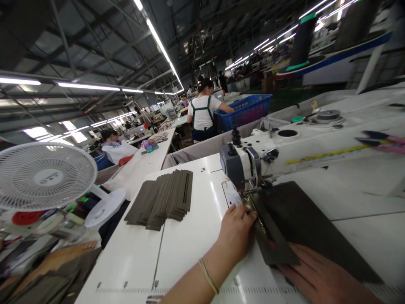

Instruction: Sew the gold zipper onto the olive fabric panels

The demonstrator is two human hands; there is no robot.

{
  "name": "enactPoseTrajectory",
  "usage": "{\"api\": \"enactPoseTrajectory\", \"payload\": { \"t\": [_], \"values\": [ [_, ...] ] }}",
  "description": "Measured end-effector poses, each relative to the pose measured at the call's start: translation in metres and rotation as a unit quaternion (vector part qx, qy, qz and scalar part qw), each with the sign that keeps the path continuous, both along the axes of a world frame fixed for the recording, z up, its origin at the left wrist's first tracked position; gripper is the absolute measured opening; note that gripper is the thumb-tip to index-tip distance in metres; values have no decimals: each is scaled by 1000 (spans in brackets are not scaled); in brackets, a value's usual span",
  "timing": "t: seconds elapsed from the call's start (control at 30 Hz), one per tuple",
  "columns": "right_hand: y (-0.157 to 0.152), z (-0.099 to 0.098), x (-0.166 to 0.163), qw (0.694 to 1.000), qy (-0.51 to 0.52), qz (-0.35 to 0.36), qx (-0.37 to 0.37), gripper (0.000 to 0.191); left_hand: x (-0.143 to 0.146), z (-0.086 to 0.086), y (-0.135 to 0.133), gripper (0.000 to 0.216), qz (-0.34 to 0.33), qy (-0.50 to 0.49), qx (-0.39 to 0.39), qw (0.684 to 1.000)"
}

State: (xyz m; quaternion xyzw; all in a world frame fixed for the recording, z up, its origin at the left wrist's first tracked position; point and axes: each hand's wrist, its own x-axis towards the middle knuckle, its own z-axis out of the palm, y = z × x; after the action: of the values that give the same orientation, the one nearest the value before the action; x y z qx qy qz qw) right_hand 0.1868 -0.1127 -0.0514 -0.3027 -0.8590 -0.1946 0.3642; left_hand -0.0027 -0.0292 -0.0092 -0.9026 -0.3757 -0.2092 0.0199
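Observation:
My left hand [237, 230] is at the near side of the sewing machine's head [242, 164], fingers curled together at the left edge of a dark olive fabric strip [268, 242]. A slot with a brass-coloured zipper [261, 220] runs along this strip. The strip's upper end is under the presser foot area. Beneath it and to its right spreads a larger dark olive fabric panel [310, 223]. Across the near end of the strip and panel lies my right hand [316, 270], fingers stretched out and slightly blurred; its fingertips are partly hidden by the strip.
Left of the machine, a fanned stack of olive slotted pieces [164, 198] lies on the white table [186, 253]. A white fan [47, 177] stands farther left. Pink-handled snips [384, 141] rest on the machine arm. Beyond, a person [202, 109] reaches into a blue crate [245, 110].

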Motion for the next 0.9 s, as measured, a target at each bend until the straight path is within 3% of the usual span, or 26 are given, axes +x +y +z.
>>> {"api": "enactPoseTrajectory", "payload": {
  "t": [0.2, 0.47, 0.67, 0.9],
  "values": [
    [-7, 6, -14, 997, -39, -54, 32, 32, -1, -5, -26, 29, -8, -28, -23, 999],
    [-2, 22, -20, 990, -106, -62, 66, 33, 0, 8, -26, 27, 8, -69, -61, 996],
    [-4, 28, -17, 992, -73, -58, 84, 32, 2, 0, -33, 24, 6, -14, 15, 1000],
    [-7, 22, -17, 992, -86, -49, 78, 32, 8, -5, -34, 21, -11, 28, 59, 998]
  ]
}}
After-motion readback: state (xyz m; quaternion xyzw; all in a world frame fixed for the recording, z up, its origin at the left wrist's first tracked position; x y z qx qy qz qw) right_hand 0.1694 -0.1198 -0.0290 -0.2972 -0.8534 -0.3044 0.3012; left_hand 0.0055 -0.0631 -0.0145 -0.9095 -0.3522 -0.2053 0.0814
